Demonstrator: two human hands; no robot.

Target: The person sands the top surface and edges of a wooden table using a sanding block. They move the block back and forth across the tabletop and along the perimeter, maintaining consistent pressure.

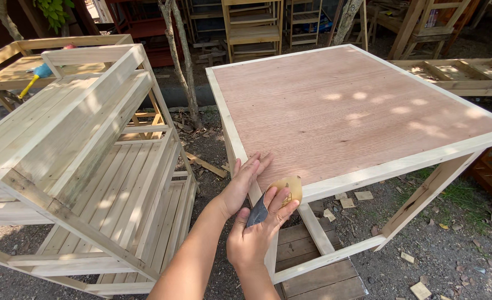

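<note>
Lower centre of frame: right hand (257, 236) pinching folded sandpaper (282, 194) against near corner of plywood worktop (340, 105); left hand (243, 183) flat, fingers extended, empty, bracing pale frame edge (226, 128). Best rubbed evenly along grain, corner kept supported.

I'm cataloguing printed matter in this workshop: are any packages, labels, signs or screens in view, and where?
None that can be made out. The right hand holds only a plain tan sanding pad at the table corner, and the left hand rests on the edge; the background racks are too small to tell.
</note>
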